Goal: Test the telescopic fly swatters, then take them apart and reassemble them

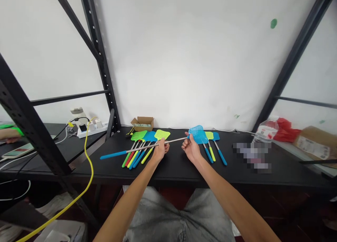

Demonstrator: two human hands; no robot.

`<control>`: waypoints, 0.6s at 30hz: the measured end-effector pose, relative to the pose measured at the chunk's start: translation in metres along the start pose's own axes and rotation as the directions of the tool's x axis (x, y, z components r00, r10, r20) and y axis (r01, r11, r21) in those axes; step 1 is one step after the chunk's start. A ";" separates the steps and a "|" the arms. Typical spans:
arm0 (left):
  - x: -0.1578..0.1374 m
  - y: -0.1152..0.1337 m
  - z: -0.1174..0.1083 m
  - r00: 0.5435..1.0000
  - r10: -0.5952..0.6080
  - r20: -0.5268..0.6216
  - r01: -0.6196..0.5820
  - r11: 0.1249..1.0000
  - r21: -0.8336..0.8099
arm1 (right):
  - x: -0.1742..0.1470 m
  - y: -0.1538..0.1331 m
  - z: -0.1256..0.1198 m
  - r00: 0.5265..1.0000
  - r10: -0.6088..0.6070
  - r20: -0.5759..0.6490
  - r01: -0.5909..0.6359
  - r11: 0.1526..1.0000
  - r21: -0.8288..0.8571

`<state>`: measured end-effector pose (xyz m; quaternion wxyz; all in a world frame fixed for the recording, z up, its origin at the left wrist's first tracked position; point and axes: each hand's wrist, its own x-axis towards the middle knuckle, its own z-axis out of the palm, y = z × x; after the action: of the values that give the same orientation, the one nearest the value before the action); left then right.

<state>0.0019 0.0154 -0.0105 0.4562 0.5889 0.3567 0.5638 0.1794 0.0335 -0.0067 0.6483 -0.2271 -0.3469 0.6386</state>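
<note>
A blue fly swatter with a long metal rod is held nearly level above the table, its handle pointing left and its mesh head at the right. My left hand is closed around the middle of the rod. Close to the mesh head, my right hand grips the rod's other end. Behind and left of my left hand lies a row of several swatters with green, blue and yellow heads. Right of my right hand lie more swatters, with blue and yellow handles.
A small open cardboard box stands by the wall. On the right are a plastic bottle, a red bag and a brown package. A power strip and yellow cable are left, beside black rack posts. Another person's hand shows far left.
</note>
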 end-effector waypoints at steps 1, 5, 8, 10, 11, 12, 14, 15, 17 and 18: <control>0.000 0.001 0.000 1.000 -0.010 0.004 0.010 1.000 -0.008 | 0.000 0.000 0.000 1.000 -0.001 0.000 0.001 1.000 -0.005; 0.000 0.005 0.003 0.997 -0.070 0.038 0.070 0.997 -0.021 | 0.004 0.001 0.001 1.000 0.008 0.006 -0.008 0.998 -0.055; 0.001 0.007 0.002 0.995 -0.094 0.015 0.095 0.995 -0.037 | 0.014 0.001 -0.003 1.000 0.008 -0.028 -0.009 0.998 -0.054; 0.001 0.007 0.000 0.995 -0.093 -0.029 0.091 0.993 -0.077 | 0.023 -0.001 -0.010 0.997 0.002 -0.073 -0.002 1.000 -0.002; 0.002 0.007 -0.001 0.995 -0.088 -0.052 0.083 0.991 -0.103 | 0.027 -0.003 -0.015 0.995 -0.007 -0.098 0.010 0.999 0.031; 0.003 0.006 -0.002 0.993 -0.083 -0.078 0.072 0.989 -0.129 | 0.031 -0.005 -0.020 0.992 -0.017 -0.125 0.025 0.998 0.062; 0.004 0.005 -0.005 0.987 -0.078 -0.137 0.053 0.982 -0.179 | 0.038 -0.009 -0.030 0.985 -0.040 -0.169 0.059 0.992 0.108; 0.005 0.004 -0.006 0.983 -0.076 -0.165 0.042 0.979 -0.200 | 0.041 -0.011 -0.035 0.981 -0.052 -0.186 0.075 0.990 0.123; 0.005 0.004 -0.008 0.972 -0.067 -0.225 0.016 0.975 -0.220 | 0.046 -0.014 -0.042 0.976 -0.076 -0.206 0.106 0.985 0.136; 0.005 0.004 -0.008 0.964 -0.063 -0.257 0.004 0.975 -0.222 | 0.048 -0.015 -0.045 0.973 -0.087 -0.212 0.117 0.984 0.135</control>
<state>-0.0063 0.0196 -0.0058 0.4767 0.4490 0.3593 0.6649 0.2198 0.0858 -0.0171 0.7277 -0.2252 -0.2414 0.6012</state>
